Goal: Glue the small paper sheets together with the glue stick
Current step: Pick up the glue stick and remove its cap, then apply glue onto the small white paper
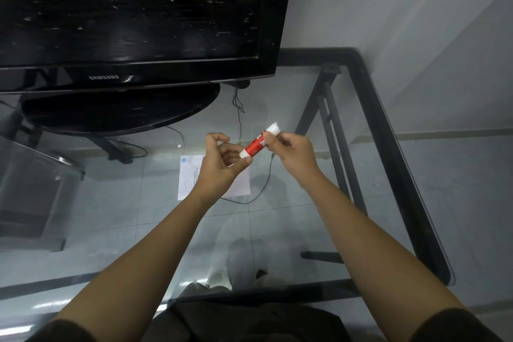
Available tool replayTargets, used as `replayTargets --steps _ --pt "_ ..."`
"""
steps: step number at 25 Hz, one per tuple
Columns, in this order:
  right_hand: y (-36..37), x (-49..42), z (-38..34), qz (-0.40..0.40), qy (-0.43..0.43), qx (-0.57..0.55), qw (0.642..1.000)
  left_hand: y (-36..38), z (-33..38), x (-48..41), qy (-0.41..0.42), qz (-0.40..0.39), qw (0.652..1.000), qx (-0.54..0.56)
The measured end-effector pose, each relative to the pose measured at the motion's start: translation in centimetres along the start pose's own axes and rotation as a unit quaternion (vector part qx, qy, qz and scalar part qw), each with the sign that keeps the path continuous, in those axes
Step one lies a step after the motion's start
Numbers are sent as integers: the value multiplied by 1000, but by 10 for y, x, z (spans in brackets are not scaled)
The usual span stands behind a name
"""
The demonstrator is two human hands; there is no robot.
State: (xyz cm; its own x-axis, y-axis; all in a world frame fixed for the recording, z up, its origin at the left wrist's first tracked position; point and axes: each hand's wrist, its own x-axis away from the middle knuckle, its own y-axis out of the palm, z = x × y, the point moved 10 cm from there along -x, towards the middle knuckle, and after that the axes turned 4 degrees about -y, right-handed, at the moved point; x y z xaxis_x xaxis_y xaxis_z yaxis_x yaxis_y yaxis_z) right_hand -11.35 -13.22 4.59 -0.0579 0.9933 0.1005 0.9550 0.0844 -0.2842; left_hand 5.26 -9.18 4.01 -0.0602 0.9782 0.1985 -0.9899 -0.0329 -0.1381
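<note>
A red glue stick (pixel 256 144) with white ends is held in the air above the glass table, tilted up to the right. My left hand (pixel 222 164) pinches its lower white end between thumb and fingers. My right hand (pixel 291 153) grips its upper part near the white cap. Beneath my hands, small white paper sheets (pixel 188 178) with faint print lie flat on the glass, partly hidden by my left hand and wrist.
A black television (pixel 133 8) on an oval stand (pixel 119 111) fills the back left of the glass table (pixel 277 230). The table's black metal frame (pixel 394 147) runs along the right edge. A thin cable (pixel 261 191) shows through the glass.
</note>
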Motion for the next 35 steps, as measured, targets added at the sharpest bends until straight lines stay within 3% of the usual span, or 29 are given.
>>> replayTargets --steps 4,8,11,13,15,17,18,19,20,21,22,24,27,29,31,33,35 --pt "4 0 -2 0 -2 14 1000 1 2 0 29 11 996 -89" --pt "4 -2 -8 -16 -11 -8 1000 8 -15 -3 -68 -68 992 81" --pt "4 -3 -8 -3 -8 -4 1000 -2 -6 -5 -22 -31 998 51" --pt "6 -3 -9 -1 -10 -4 1000 -9 5 -3 28 15 999 -31" --pt "12 -2 -12 -12 -13 -7 1000 -17 29 6 138 111 965 -193" --pt "17 -3 -15 -20 -11 -19 1000 -10 54 23 276 184 882 -335" --pt "18 -3 -17 -23 -12 -26 999 -7 57 28 304 195 862 -357" --pt "19 -3 -20 -24 -14 -35 999 -8 54 25 293 177 877 -336" --pt "18 -4 -22 -25 -14 -47 999 -13 46 16 242 135 924 -264" --pt "18 -4 -23 -26 -14 -59 998 -13 33 8 166 73 970 -164" --pt "18 -4 -24 -30 -13 -68 997 -9 21 2 96 10 992 -76" --pt "24 -5 -24 -48 -19 -60 997 -10 12 -1 51 -22 998 12" --pt "40 -8 -14 -81 -29 50 995 -29 6 -3 34 15 996 78" --pt "55 -4 2 -131 -42 211 968 -42 -5 -3 3 35 993 112" --pt "79 8 21 -207 -86 367 903 -56 -15 -2 -23 57 989 132" --pt "102 23 43 -265 -118 458 840 -66 -22 1 -36 79 987 132" --pt "113 31 61 -288 -126 500 807 -72 -26 3 -44 82 987 128"
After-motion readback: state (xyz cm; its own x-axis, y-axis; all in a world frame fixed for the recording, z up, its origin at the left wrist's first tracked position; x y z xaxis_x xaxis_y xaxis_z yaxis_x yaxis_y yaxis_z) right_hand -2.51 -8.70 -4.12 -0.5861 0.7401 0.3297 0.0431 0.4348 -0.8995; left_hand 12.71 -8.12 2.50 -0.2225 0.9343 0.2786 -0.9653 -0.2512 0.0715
